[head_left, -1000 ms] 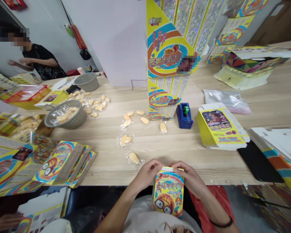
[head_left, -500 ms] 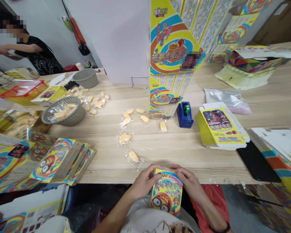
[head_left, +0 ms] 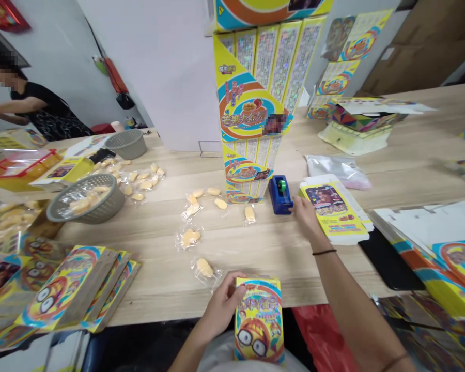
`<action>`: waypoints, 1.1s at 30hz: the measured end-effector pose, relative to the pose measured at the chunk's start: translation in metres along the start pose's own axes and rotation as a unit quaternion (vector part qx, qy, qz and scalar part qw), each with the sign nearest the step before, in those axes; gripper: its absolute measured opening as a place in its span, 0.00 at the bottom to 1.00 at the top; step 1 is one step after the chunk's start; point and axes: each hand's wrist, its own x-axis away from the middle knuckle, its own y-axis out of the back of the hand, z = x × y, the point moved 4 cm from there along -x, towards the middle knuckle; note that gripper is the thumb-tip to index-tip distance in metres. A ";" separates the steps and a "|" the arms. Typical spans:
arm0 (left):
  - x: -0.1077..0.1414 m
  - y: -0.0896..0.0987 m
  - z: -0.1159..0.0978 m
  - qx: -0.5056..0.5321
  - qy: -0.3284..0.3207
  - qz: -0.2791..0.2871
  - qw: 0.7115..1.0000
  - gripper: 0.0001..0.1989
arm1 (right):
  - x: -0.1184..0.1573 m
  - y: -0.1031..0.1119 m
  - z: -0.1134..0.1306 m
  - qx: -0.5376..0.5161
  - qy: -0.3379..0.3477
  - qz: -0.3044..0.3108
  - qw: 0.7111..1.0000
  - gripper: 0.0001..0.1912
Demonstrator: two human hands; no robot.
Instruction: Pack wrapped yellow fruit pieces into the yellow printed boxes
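Yellow printed snack box upright at bottom center, left hand gripping its side, right hand open, fingers just beside blue tape dispenser

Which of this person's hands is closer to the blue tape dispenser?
The right hand is nearer, just beside the blue tape dispenser, at its lower right. The left hand is farther away, near the table's edge, holding a yellow printed box.

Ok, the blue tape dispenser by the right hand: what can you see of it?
The tape dispenser is a squat, glossy blue block, apparently plastic, with a green core set in its top. It sits upright on the wooden table, beside the printed display box. The right hand's fingertips reach its end; contact is unclear.
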 end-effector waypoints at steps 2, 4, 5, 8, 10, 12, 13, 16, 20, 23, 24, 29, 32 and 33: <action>0.001 0.000 0.001 0.008 0.001 -0.008 1.000 0.16 | -0.013 -0.008 -0.002 -0.008 -0.034 0.017 0.999 0.13; 0.000 0.002 0.002 0.020 0.004 -0.014 1.000 0.16 | -0.012 -0.013 -0.006 -0.031 -0.057 0.021 0.998 0.10; -0.001 0.003 0.003 0.025 0.004 -0.017 1.000 0.17 | -0.009 -0.015 -0.010 -0.046 -0.061 0.019 0.997 0.10; -0.004 0.005 0.007 0.039 0.008 -0.023 0.999 0.16 | 0.007 -0.018 -0.023 -0.086 -0.053 0.005 0.995 0.11; -0.006 0.003 0.011 0.053 0.017 -0.023 0.998 0.17 | 0.016 -0.021 -0.032 -0.092 -0.048 -0.020 0.994 0.11; -0.008 -0.001 0.013 0.067 0.023 -0.027 0.997 0.18 | 0.023 -0.024 -0.040 -0.085 -0.047 -0.048 0.994 0.12; -0.009 -0.003 0.013 0.070 0.023 -0.032 0.997 0.18 | 0.026 -0.025 -0.041 -0.080 -0.045 -0.058 0.994 0.13; -0.011 -0.006 0.006 0.054 0.018 -0.060 0.997 0.17 | 0.044 -0.021 -0.034 -0.062 -0.023 -0.052 0.996 0.15; -0.012 0.006 -0.019 -0.049 -0.010 -0.068 0.996 0.22 | 0.100 -0.005 0.003 -0.025 0.012 0.082 0.996 0.16; -0.012 0.015 -0.041 -0.134 -0.036 -0.008 0.990 0.26 | 0.146 -0.006 0.042 0.039 0.053 0.332 0.941 0.16; -0.011 0.017 -0.049 -0.148 -0.047 0.020 0.988 0.26 | 0.160 -0.009 0.055 0.065 0.077 0.422 0.901 0.17; -0.001 0.019 -0.071 -0.155 -0.081 0.095 0.980 0.34 | 0.184 -0.027 0.087 0.107 0.100 0.602 0.785 0.33; 0.009 0.016 -0.073 -0.127 -0.062 0.065 0.988 0.39 | 0.193 -0.042 0.078 0.053 -0.001 0.626 0.778 0.44; 0.014 0.014 -0.074 -0.104 -0.058 0.065 0.991 0.40 | 0.198 -0.047 0.072 0.028 -0.039 0.636 0.770 0.45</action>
